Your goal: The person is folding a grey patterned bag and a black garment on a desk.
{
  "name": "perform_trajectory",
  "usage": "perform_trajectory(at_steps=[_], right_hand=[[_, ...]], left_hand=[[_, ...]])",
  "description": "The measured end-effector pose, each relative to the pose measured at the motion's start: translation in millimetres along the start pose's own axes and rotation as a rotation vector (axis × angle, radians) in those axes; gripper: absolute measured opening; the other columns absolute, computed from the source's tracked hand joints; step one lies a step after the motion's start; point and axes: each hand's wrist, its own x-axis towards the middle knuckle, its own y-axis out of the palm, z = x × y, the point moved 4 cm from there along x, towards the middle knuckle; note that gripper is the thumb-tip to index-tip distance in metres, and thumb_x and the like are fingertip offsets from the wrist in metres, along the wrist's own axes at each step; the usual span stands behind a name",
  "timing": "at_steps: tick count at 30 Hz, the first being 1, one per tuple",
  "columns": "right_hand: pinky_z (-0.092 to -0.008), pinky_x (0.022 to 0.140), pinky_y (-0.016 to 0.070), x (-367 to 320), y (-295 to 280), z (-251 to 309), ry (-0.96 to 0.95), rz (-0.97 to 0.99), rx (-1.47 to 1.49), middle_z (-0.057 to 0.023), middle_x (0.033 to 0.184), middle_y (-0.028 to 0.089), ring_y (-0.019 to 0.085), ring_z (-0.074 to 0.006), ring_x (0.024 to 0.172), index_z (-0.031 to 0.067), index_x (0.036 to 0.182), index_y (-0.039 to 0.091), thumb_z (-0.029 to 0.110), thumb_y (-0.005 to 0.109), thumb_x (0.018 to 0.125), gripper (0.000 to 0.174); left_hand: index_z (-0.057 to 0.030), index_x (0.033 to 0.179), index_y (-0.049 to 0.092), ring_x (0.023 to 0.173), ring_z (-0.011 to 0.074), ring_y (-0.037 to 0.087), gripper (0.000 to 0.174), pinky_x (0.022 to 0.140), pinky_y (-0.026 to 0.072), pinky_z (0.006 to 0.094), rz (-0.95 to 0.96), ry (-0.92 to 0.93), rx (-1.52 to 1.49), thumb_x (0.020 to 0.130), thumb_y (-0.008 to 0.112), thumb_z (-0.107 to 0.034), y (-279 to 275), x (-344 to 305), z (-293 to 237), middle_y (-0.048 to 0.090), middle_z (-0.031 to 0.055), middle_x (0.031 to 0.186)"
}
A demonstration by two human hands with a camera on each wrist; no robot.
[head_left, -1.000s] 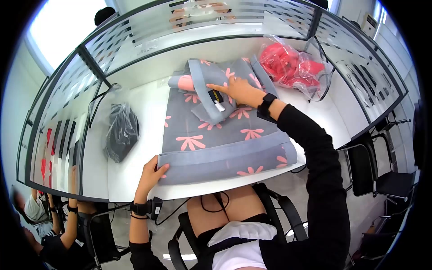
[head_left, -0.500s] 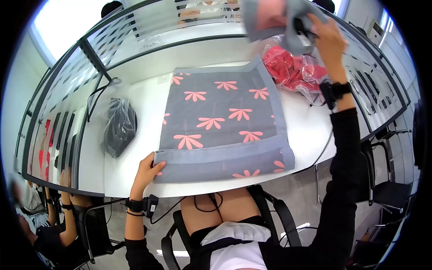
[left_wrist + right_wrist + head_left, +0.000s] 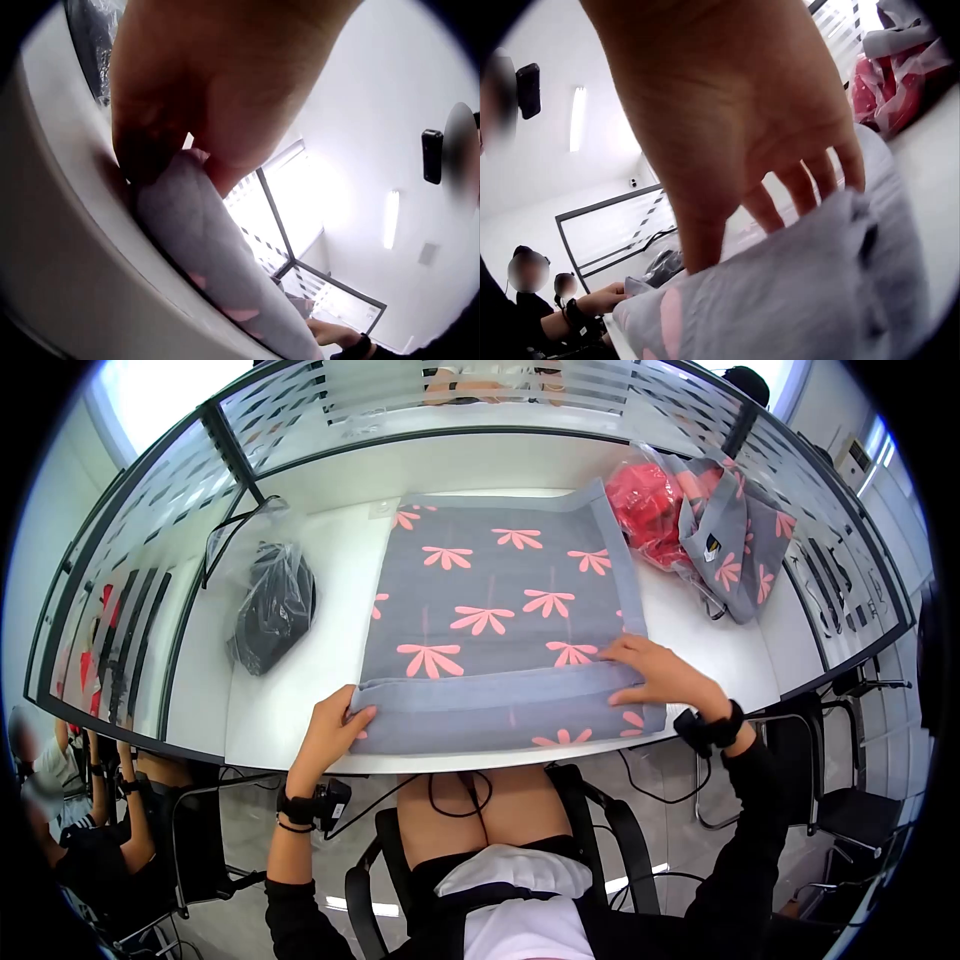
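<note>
A grey cloth (image 3: 480,585) with pink petal prints lies spread on the white table, its near edge folded over into a wide band (image 3: 490,710). My left hand (image 3: 335,728) holds the left end of that fold, thumb on top and fingers at its outer side. In the left wrist view the rounded fold (image 3: 225,255) sits between thumb and fingers. At the fold's right end rests my right hand (image 3: 665,678), fingers spread along its upper edge and thumb on the band. A second piece of the same printed fabric (image 3: 740,550), with a black label, lies crumpled at the right.
A clear bag with red contents (image 3: 643,505) is partly under the crumpled fabric. On the left lies a dark item in clear plastic (image 3: 275,610). Black-framed striped panels (image 3: 430,405) surround the table. A black cable (image 3: 660,790) hangs near my right wrist.
My right hand lifted the smaller fabric piece off the cloth, carried it to the right beside the red bag and let it go. It then came back to the fold. My left hand stayed put.
</note>
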Motion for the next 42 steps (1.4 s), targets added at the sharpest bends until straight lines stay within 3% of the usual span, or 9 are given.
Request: perform_trajectory(at_steps=[9, 11, 14, 16, 19, 22, 25, 30, 42], right_hand=[[-0.0344, 0.073, 0.0409, -16, 14, 10, -0.003, 0.148, -0.015, -0.0096, 0.086, 0.05, 0.048, -0.0287, 0.08, 0.0035, 0.088, 0.055, 0.028, 0.078, 0.063, 0.042], [-0.0338, 0.068, 0.0415, -25, 19, 21, -0.204, -0.019, -0.041, -0.0112, 0.079, 0.051, 0.05, -0.0281, 0.076, 0.0033, 0.084, 0.055, 0.027, 0.077, 0.065, 0.037], [-0.0361, 0.062, 0.0423, -38, 8, 31, 0.121, 0.279, 0.178, -0.0149, 0.072, 0.054, 0.053, -0.0322, 0.067, 0.0032, 0.086, 0.053, 0.024, 0.074, 0.067, 0.035], [-0.031, 0.051, 0.0399, -48, -32, 51, 0.03, 0.259, 0.226, -0.0116, 0.063, 0.055, 0.051, -0.0291, 0.053, 0.0046, 0.079, 0.055, 0.024, 0.076, 0.069, 0.03], [-0.0235, 0.051, 0.0384, -58, -98, 55, -0.083, -0.118, 0.429, -0.0022, 0.064, 0.061, 0.054, -0.0117, 0.054, 0.0044, 0.072, 0.061, 0.015, 0.084, 0.058, 0.029], [-0.0239, 0.06, 0.0379, -19, -133, 43, 0.003, -0.288, 0.13, -0.0012, 0.07, 0.051, 0.048, -0.0103, 0.065, 0.0023, 0.078, 0.054, 0.011, 0.08, 0.057, 0.034], [-0.0257, 0.064, 0.0394, 54, -123, 6, -0.019, -0.274, 0.18, -0.0045, 0.071, 0.051, 0.047, -0.0104, 0.068, -0.001, 0.082, 0.053, 0.014, 0.073, 0.067, 0.029], [-0.0417, 0.071, 0.0445, 169, -72, -88, -0.136, -0.178, -0.069, -0.0241, 0.087, 0.059, 0.058, -0.0378, 0.083, 0.0002, 0.092, 0.059, 0.029, 0.069, 0.072, 0.036], [-0.0464, 0.064, 0.0442, 218, -56, -113, 0.076, -0.164, -0.242, -0.0214, 0.076, 0.06, 0.058, -0.0407, 0.075, 0.0016, 0.086, 0.053, 0.028, 0.068, 0.074, 0.033]], left_hand=[[-0.0002, 0.093, 0.052, 0.062, 0.0245, 0.066, 0.009, 0.052, 0.0472, 0.0289, 0.094, -0.038, 0.237, 0.087, 0.052, -0.008, -7, -70, -20, 0.061, 0.0171, 0.07], [-0.0007, 0.093, 0.052, 0.063, 0.0249, 0.066, 0.008, 0.054, 0.0485, 0.0297, 0.08, 0.019, 0.188, 0.087, 0.05, -0.005, -5, -83, -19, 0.061, 0.0163, 0.07], [0.0019, 0.093, 0.054, 0.063, 0.0217, 0.066, 0.009, 0.054, 0.0499, 0.0283, 0.083, 0.133, 0.152, 0.087, 0.05, -0.004, -14, -103, -20, 0.061, 0.013, 0.069], [0.0041, 0.091, 0.055, 0.061, 0.0191, 0.065, 0.012, 0.053, 0.0501, 0.0266, 0.04, 0.218, 0.028, 0.087, 0.052, -0.007, -34, -114, -35, 0.06, 0.0108, 0.067], [0.0067, 0.087, 0.055, 0.053, 0.0136, 0.06, 0.02, 0.049, 0.0485, 0.0219, -0.118, 0.18, -0.274, 0.087, 0.055, -0.013, -73, -108, -62, 0.053, 0.0063, 0.065], [0.0044, 0.116, 0.052, 0.058, 0.0071, 0.053, 0.033, 0.049, 0.0461, 0.0181, -0.112, 0.126, -0.065, 0.089, 0.051, -0.016, -91, -53, -84, 0.054, 0.0026, 0.075], [-0.0016, 0.117, 0.053, 0.074, 0.0056, 0.052, 0.033, 0.055, 0.0479, 0.0192, -0.089, 0.028, -0.11, 0.09, 0.054, -0.02, -89, 27, -80, 0.057, 0.0013, 0.087], [0.0064, 0.076, 0.045, 0.067, 0.012, 0.06, 0.028, 0.055, 0.0527, 0.0266, -0.094, 0.128, 0.017, 0.088, 0.057, -0.016, -70, 154, 5, 0.054, 0.0092, 0.074], [0.0067, 0.072, 0.045, 0.082, 0.0189, 0.066, 0.028, 0.058, 0.0553, 0.0278, -0.177, 0.084, -0.068, 0.087, 0.057, -0.014, -67, 180, 37, 0.059, 0.0129, 0.074]])
